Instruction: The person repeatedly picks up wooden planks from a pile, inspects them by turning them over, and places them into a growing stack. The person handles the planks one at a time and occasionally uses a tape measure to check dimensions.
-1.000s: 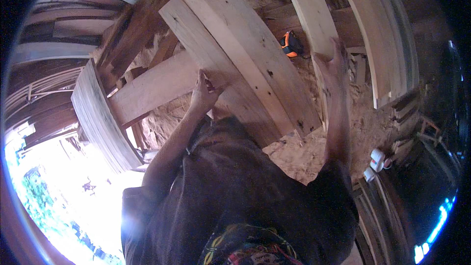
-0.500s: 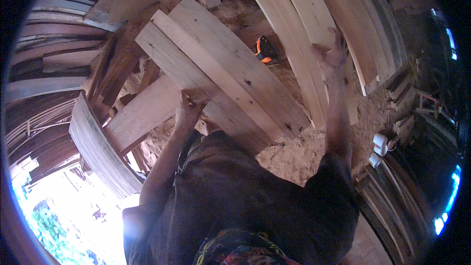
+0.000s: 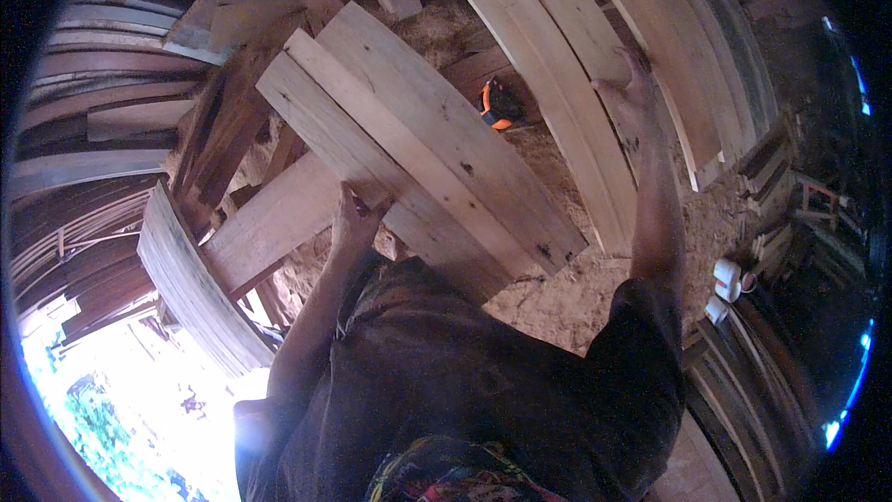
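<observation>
My right hand (image 3: 636,100) is on a long pale plank (image 3: 567,2) at the upper right. Its thumb and fingers are spread across the plank's width and grip it. Beside it on the left lies another pale plank (image 3: 534,65). My left hand (image 3: 357,221) is at the near edge of a plank (image 3: 372,163) in the middle, thumb and forefinger apart, with nothing visible between them. Two more planks, a narrow one (image 3: 418,177) and a wide one (image 3: 437,121), lie alongside this plank. All three slant down toward my body.
An orange-and-black object (image 3: 495,107) lies in the gap between the plank groups. A crossing board (image 3: 274,214) and a weathered board (image 3: 195,284) are at the left, near stacked lumber (image 3: 111,93). White containers (image 3: 725,281) stand right. Sawdust (image 3: 557,302) covers the ground.
The plank under my right hand now reaches farther toward me, past the hand. My left hand stays by the middle planks, and the view has shifted slightly.
</observation>
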`<state>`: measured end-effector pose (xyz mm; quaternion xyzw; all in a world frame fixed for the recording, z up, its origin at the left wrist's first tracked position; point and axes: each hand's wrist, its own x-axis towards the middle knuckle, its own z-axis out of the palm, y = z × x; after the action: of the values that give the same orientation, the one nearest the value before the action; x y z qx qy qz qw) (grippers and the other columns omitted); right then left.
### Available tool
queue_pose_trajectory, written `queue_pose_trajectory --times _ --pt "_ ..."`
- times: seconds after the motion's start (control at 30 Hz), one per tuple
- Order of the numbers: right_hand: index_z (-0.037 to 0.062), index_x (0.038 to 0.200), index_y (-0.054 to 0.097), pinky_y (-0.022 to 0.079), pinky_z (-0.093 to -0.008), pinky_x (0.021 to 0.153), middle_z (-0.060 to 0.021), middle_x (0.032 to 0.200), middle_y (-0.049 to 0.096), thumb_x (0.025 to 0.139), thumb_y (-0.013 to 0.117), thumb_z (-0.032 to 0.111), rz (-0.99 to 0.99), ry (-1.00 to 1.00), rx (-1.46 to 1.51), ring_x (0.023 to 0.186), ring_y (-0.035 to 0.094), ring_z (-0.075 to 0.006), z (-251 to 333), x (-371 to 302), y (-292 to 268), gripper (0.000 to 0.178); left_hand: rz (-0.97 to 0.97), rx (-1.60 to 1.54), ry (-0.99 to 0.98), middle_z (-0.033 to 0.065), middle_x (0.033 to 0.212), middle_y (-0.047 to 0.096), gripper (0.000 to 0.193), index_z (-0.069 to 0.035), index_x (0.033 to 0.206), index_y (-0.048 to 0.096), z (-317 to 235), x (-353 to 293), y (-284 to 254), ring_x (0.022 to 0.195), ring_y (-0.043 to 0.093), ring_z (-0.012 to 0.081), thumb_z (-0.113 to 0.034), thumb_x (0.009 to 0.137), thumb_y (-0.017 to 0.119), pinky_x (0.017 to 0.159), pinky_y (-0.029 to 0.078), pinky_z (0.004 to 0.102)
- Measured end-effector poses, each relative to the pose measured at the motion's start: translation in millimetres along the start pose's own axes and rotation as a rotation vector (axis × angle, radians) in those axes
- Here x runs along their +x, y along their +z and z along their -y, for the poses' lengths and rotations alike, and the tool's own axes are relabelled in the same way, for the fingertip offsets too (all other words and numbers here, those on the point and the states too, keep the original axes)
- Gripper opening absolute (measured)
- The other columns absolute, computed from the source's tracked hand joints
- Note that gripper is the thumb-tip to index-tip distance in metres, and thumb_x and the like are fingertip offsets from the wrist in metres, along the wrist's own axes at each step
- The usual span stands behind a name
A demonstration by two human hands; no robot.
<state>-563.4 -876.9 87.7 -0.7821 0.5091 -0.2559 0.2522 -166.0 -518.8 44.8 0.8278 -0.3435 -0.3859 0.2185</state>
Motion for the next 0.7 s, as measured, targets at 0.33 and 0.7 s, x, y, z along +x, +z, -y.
queue_pose_trajectory --times 0.33,0.7 --pt "0.0064 0.139 0.054 0.045 -0.0452 0.108 -0.0148 0.142 0.052 0.080 0.081 0.014 0.139 0.149 0.200 0.130 0.053 -0.0325 4 -13 28 0.065 0.017 0.019 -0.004 0.0176 0.098 0.069 0.086 0.008 0.142 0.034 -12 -4 -6 0.087 0.070 0.0298 -0.039 0.086 0.080 0.076 0.057 0.0409" --pt "0.0066 0.137 0.054 0.041 -0.0489 0.111 -0.0176 0.145 0.050 0.082 0.076 0.029 -0.025 -0.215 -0.463 0.136 0.047 -0.0383 7 -23 43 0.064 -0.023 0.052 -0.037 0.0166 0.096 0.068 0.063 -0.004 0.120 0.048 7 6 0 0.086 0.070 0.0289 -0.037 0.081 0.084 0.073 0.056 0.0420"
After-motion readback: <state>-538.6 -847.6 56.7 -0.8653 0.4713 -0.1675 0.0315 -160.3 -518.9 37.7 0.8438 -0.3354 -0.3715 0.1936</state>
